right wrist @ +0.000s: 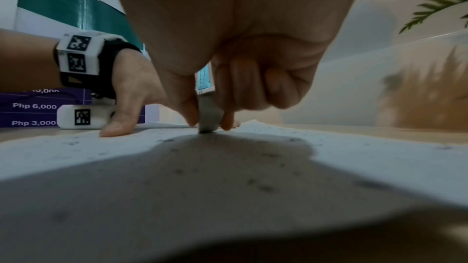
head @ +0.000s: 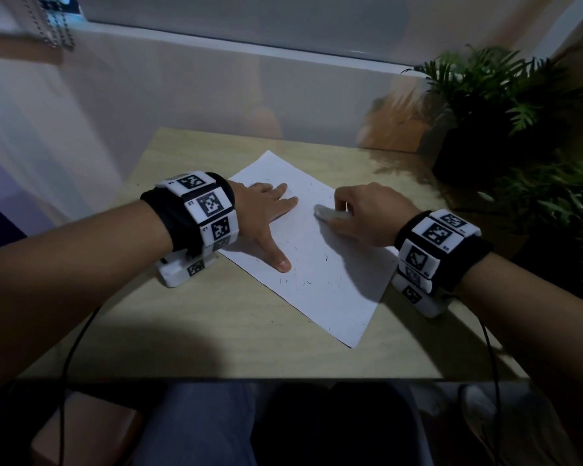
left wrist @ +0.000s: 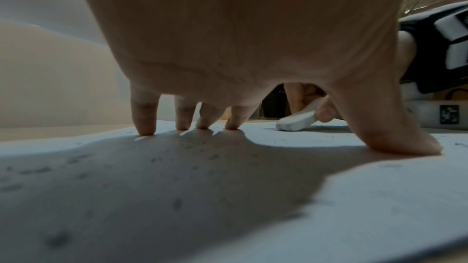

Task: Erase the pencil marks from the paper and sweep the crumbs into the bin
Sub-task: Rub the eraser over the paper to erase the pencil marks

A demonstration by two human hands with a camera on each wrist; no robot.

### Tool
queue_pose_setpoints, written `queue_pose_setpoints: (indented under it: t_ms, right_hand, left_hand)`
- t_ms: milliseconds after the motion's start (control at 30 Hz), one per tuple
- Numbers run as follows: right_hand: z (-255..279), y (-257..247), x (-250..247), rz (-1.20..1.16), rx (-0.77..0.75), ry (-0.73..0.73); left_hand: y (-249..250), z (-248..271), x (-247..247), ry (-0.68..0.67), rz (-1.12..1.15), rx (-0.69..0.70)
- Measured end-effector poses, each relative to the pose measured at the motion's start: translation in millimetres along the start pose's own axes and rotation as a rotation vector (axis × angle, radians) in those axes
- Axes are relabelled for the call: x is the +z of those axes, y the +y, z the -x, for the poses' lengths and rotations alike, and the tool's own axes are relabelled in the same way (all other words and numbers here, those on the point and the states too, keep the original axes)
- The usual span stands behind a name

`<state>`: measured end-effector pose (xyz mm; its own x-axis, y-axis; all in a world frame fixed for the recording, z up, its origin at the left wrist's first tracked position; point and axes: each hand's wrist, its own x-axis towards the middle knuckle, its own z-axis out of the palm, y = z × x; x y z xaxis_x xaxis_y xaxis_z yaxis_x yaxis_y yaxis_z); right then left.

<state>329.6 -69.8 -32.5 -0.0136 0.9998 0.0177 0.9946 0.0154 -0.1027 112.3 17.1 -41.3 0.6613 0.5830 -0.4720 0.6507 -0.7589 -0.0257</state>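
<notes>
My right hand [head: 374,213] pinches the eraser [head: 327,213], its tip on the paper [head: 334,297] just beside my flat left hand [head: 266,213], crumbs [head: 303,282] nearer me.

Both forearms bare, no sleeves; left wrist band [head: 189,210] black fabric, ringed with white rectangular blocks, each bearing a black-and-white square fiducial marker and a small printed character beside it; white rounded camera housing [head: 182,269] slung under the left wrist, one marker on its side; right wrist band [head: 441,247] of the same make, black strap with white marker blocks; matching white housing [head: 421,297] beneath it, also marked; thin black cable [head: 73,348] trailing from the left unit toward the body; second black cable [head: 492,361] from the right unit; blue-grey trousers [head: 196,428] on the legs; pale shoe [head: 478,408] at lower right, blurred
</notes>
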Motion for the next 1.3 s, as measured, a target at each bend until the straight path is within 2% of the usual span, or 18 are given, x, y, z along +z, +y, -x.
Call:
queue_pose_setpoints:
  t_ms: [133,233,367,533,600,667,733,867,933,1067,1133,1233,1300]
  right_hand:
    - [9,-4,4,-0.08,-0.125,-0.105]
    - [6,2,5,-0.134,-0.08,-0.037]
    - [1,9,6,-0.091,0.037,0.023]
    - [11,-9,-2,-0.255,-0.115,-0.108]
    - [5,-5,-2,-0.243,-0.072,-0.048]
    - [-3,5,-1,-0.182,0.016,0.08]
    - [-4,6,0,-0.148,0.015,0.123]
    - [6,-7,0,-0.259,-0.152,-0.02]
    - [3,-4,-2,-0.271,-0.131,-0.032]
    - [-11,5,-3,-0.115,0.004,0.092]
    - [-8,-1,-2,-0.117,-0.05,0.067]
    - [3,-13,-2,-0.237,-0.185,-0.059]
    - [0,-10,-3,-0.255,-0.171,-0.051]
  left_hand:
    - [-2,0,-1,-0.016,0.0,-0.001]
    - [-1,1,-2,-0.012,-0.005,0.005]
    - [1,3,-2,-0.01,-0.002,-0.003]
    - [2,3,-3,-0.017,-0.011,-0.009]
    - [2,5,-4,-0.025,-0.01,-0.017]
    - [2,5,-4,-0.025,-0.008,-0.017]
    - [3,5,-3,-0.014,-0.014,-0.017]
    - [3,4,-1,-0.001,-0.024,-0.021]
    - [3,5,-2,-0.004,-0.024,-0.024]
    - [3,5,-2,-0.008,-0.014,-0.023]
    - [3,5,-3,-0.012,-0.014,-0.019]
    - [2,3,-2,-0.01,-0.011,-0.017]
    - [2,2,-2,-0.017,-0.008,-0.016]
